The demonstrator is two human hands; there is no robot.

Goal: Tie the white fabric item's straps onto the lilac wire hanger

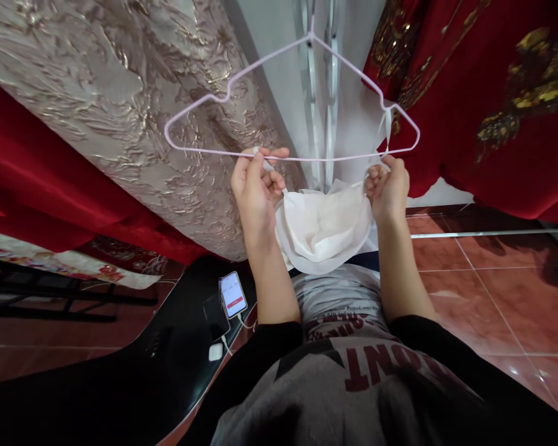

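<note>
A pale pink clothes hanger (292, 158) hangs in front of me. Below its bottom bar, a white sheer garment (323, 232) droops between my hands with its opening facing up. My left hand (256, 176) is at the bar's left half, thumb and finger pinching a thin white strap against it while another finger extends. At the right end, a white ribbon strap (387, 127) loops around the hanger's notch and bottom bar. My right hand (389, 186) is closed just beneath that loop, its fingertips pinching the strap near the bar. The garment's lower part is hidden.
Beige textured fabric (181, 74) and red cloth hang at left; gold-trimmed red fabric (483, 105) hangs at right. Metal poles (329, 93) stand behind the hanger. On a black surface (167, 353) lie a lit phone (234, 292), cables and a white case (216, 352).
</note>
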